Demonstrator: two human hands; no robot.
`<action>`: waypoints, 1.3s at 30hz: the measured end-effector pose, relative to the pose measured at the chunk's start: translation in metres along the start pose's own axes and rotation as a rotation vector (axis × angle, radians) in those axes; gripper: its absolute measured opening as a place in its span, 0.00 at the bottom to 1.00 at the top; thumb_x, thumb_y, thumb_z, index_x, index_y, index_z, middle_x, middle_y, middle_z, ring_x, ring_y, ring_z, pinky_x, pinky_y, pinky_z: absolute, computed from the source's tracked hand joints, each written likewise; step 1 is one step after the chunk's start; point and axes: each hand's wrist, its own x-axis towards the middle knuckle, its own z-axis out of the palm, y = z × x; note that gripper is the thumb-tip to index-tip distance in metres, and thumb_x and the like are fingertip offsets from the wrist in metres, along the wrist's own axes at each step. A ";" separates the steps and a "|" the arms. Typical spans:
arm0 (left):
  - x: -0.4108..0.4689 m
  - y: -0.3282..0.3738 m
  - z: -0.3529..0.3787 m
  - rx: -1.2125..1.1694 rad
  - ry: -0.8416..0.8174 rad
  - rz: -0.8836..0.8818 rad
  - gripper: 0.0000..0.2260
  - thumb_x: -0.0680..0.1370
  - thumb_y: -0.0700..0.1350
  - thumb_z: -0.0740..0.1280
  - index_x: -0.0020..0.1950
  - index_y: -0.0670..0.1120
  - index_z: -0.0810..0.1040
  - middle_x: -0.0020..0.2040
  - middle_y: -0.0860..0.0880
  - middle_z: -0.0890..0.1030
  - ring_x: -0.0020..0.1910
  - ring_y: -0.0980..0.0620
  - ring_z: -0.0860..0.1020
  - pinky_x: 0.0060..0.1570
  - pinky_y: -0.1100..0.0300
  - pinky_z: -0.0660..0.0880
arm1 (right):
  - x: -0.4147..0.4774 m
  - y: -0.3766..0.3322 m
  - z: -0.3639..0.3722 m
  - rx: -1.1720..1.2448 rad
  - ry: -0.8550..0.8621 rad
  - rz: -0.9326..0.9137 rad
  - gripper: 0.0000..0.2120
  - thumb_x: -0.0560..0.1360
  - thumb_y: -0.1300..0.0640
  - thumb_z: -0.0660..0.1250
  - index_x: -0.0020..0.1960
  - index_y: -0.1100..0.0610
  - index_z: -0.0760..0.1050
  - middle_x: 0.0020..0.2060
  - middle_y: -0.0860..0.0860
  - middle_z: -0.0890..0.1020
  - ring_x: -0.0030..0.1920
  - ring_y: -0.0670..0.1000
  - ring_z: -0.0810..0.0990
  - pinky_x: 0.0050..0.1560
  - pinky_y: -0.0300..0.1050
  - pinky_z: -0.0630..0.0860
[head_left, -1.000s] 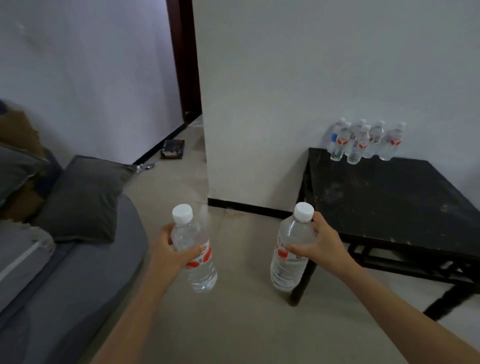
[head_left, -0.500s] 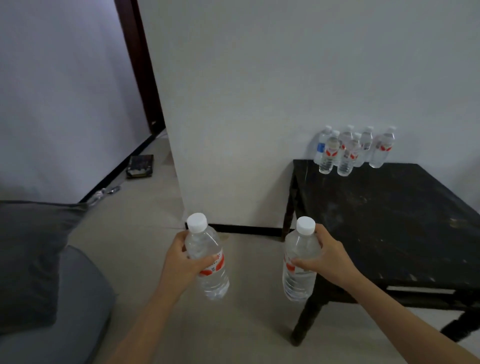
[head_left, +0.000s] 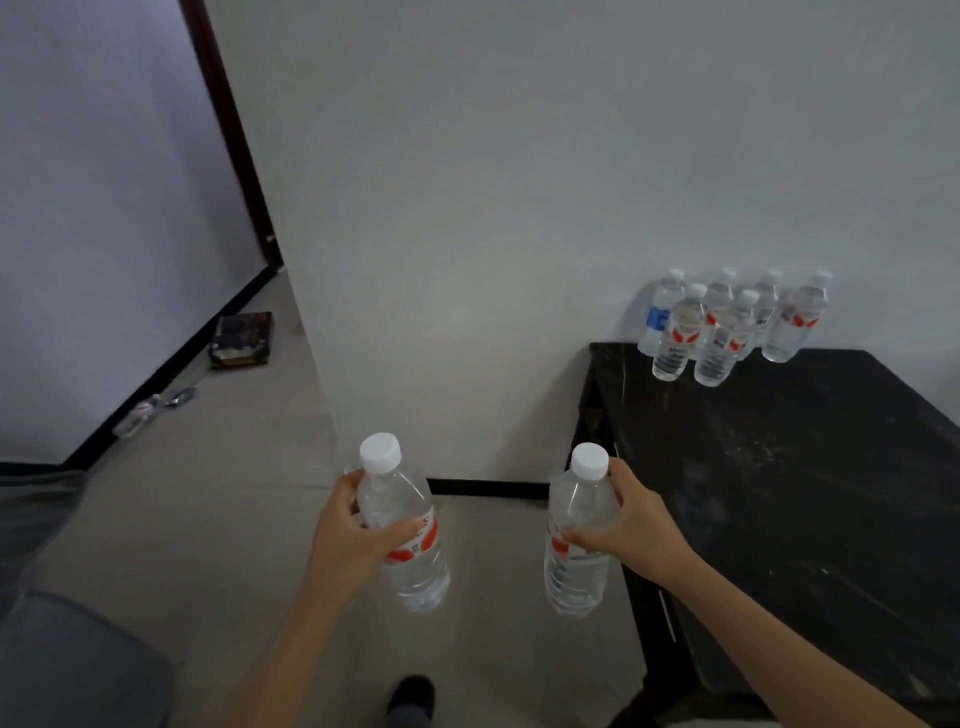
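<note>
Low at centre frame, the left hand (head_left: 353, 540) still grips the left clear plastic water bottle (head_left: 415, 566) and the right hand (head_left: 639, 535) the right clear plastic water bottle (head_left: 576, 577), both now nearer the black square table (head_left: 805, 493), which is cut off at right like the grey sofa (head_left: 67, 665) at lower left.

white walls (head_left: 519, 182), a beige floor (head_left: 234, 519), a dark door frame (head_left: 228, 130), a black table (head_left: 810, 493) at right.

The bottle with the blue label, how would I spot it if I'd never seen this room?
Find the black table on the right, against the white wall. A bunch of clear water bottles stands at its far left corner. The left-end bottle is yours: only its label is blue, while its neighbours' labels show red.
</note>
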 end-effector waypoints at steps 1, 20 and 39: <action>0.016 -0.002 0.002 -0.005 -0.012 0.002 0.27 0.62 0.34 0.77 0.55 0.47 0.70 0.46 0.53 0.77 0.44 0.56 0.77 0.35 0.66 0.71 | 0.012 0.001 0.000 0.002 0.005 0.007 0.38 0.62 0.55 0.77 0.66 0.52 0.62 0.56 0.50 0.74 0.57 0.51 0.74 0.57 0.49 0.76; 0.289 0.002 0.099 -0.078 -0.474 0.037 0.32 0.59 0.38 0.79 0.59 0.48 0.69 0.52 0.50 0.76 0.50 0.50 0.77 0.46 0.56 0.75 | 0.152 0.012 -0.006 0.133 0.469 0.387 0.35 0.62 0.56 0.78 0.61 0.47 0.61 0.48 0.42 0.74 0.48 0.44 0.76 0.45 0.37 0.75; 0.332 0.054 0.385 0.083 -0.875 0.127 0.30 0.56 0.45 0.79 0.53 0.50 0.69 0.49 0.53 0.76 0.47 0.56 0.76 0.47 0.61 0.74 | 0.203 0.158 -0.175 0.166 0.685 0.521 0.34 0.62 0.59 0.77 0.62 0.49 0.63 0.49 0.44 0.75 0.52 0.48 0.76 0.52 0.44 0.76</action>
